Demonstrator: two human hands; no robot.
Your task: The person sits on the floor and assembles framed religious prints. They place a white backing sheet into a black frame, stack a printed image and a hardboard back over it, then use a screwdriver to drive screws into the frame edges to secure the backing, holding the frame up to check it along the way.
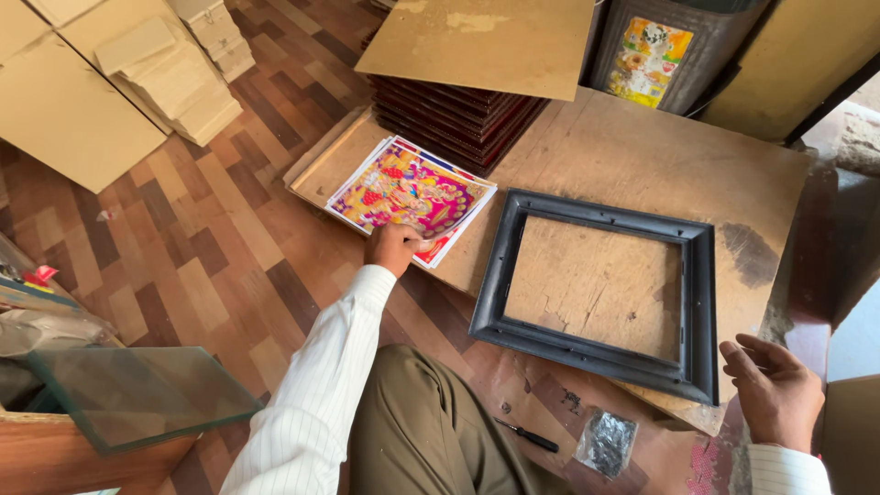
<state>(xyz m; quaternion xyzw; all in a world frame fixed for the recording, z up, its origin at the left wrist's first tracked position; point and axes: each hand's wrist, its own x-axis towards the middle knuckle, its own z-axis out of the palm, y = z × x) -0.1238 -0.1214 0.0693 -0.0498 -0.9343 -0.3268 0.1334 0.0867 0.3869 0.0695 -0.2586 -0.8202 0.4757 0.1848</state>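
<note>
At frame centre the left hand [396, 246] pinches the near edge of the top colour print [410, 194] on its stack, while the right hand [775, 390], loosely open and empty, rests beside the black picture frame [598, 290], lying face-down on the bench [632, 147].

A small clear plastic bag [606, 443] of dark small parts lies at the near edge of the table [632, 147], just below the black frame. At the far side, a dark bin carries a rectangular label [646, 60] in yellow, green and red.
</note>
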